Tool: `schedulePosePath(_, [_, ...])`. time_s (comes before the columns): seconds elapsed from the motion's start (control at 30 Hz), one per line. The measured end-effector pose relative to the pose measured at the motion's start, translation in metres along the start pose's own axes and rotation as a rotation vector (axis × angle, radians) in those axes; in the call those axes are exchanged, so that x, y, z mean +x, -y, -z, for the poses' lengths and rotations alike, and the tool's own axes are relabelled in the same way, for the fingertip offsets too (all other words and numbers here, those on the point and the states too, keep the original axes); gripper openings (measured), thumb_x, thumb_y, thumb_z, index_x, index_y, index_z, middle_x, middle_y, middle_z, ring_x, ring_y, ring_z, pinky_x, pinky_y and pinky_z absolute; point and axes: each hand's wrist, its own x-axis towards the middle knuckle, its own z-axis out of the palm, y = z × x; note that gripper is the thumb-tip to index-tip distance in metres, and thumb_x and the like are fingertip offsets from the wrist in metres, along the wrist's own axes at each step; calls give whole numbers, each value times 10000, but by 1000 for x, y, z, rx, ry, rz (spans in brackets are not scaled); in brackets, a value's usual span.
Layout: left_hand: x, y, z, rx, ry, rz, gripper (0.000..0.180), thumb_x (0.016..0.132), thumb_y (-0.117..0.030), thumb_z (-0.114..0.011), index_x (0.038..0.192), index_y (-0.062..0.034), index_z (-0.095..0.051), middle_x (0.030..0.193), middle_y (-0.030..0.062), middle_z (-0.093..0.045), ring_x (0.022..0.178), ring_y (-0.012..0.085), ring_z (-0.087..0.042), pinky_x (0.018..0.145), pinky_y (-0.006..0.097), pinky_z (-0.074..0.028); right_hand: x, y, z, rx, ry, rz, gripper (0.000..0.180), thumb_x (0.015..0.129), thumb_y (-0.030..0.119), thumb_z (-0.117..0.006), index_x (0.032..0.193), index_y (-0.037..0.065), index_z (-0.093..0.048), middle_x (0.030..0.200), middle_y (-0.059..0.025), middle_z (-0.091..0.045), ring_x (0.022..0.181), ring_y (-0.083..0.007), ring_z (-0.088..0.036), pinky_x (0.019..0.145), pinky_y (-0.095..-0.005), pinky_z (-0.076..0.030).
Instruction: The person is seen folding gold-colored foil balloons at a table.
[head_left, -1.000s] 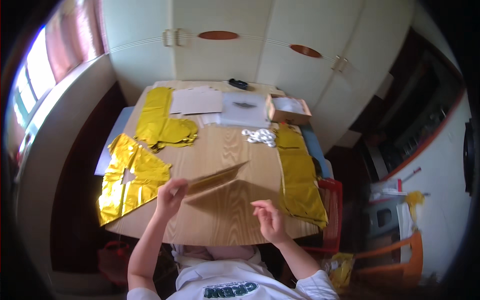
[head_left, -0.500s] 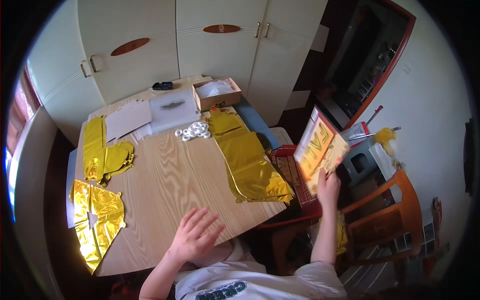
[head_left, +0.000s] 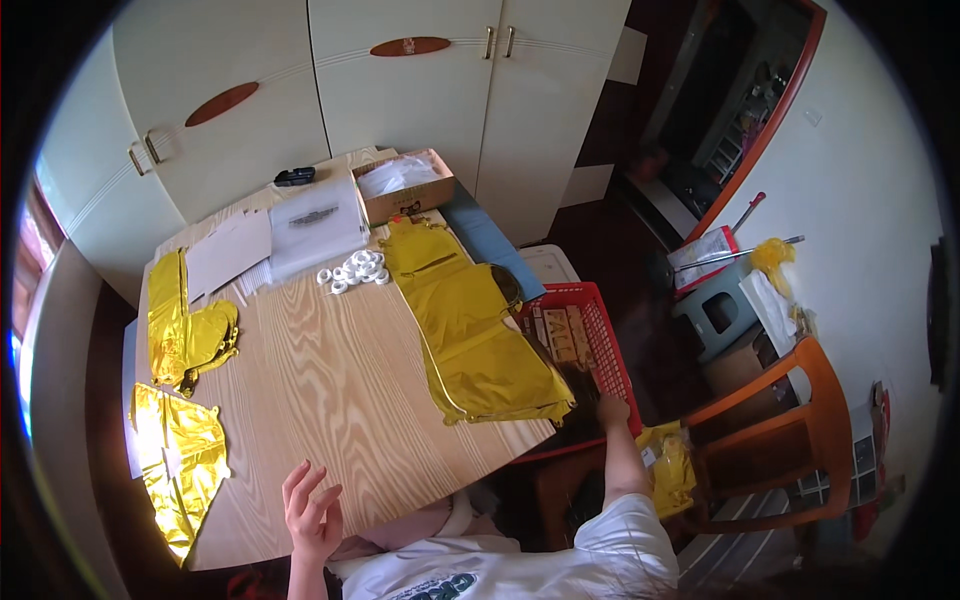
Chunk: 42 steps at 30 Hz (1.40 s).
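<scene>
My left hand is raised just off the front edge of the wooden table, fingers apart and holding nothing. To the right, my right hand reaches down to the near right side of a red plastic basket; its fingers are hidden. Inside the basket lies a flat printed packet in orange and beige. Gold foil balloons, deflated and flat, are spread along the table's right side, between my hands and the back.
More gold foil balloons lie at the table's left. White ribbon rolls, clear plastic bags, grey sheets and a cardboard box stand farther back. A wooden chair with a yellow package is at the right.
My right hand has gone down from above the basket to its side; the printed packet it held up is no longer raised. My left hand has drawn back left, off the table.
</scene>
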Motion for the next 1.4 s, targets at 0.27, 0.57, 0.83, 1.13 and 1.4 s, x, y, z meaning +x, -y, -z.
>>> schedulePosePath(0.27, [0,-1,-12,-23,64,79,307,678,56,-610,946,-66,-699,1171,137,-613,1201,415,-508,958,496,-454,-10,3,-6,198,127,-65,502,950,500,-442,1165,91,-638,1090,-226,-666,1073,-383,-627,898,-499,-500])
schedulePosePath(0.57, [11,-37,-13,-225,176,136,365,710,-13,-687,1072,-61,-686,889,91,-681,753,264,-637,644,360,-518,-136,76,173,1724,-271,192,375,937,350,-571,689,75,-515,635,-44,-519,507,-148,-429,466,-342,-370])
schedulePosePath(0.83, [-5,-64,-11,-537,390,284,348,819,-220,-749,1124,-74,-666,770,74,-663,639,250,-646,580,352,-525,-324,272,199,2125,529,1333,465,976,368,-550,655,52,-437,551,-20,-390,462,-130,-290,460,-317,-236])
schedulePosePath(1.13, [-127,7,89,-705,57,555,106,866,-88,-710,955,-41,-742,876,62,-697,793,158,-652,736,286,-516,-393,382,205,1760,768,1524,407,932,402,-575,931,-3,-616,970,-143,-547,894,-233,-535,792,-352,-431])
schedulePosePath(1.4, [-421,139,49,-467,-485,1778,226,792,-191,-727,912,1,-734,771,39,-692,621,129,-607,560,276,-469,-463,371,318,1735,1617,1978,383,949,324,-519,1098,-19,-602,1122,-223,-577,998,-313,-593,838,-401,-467])
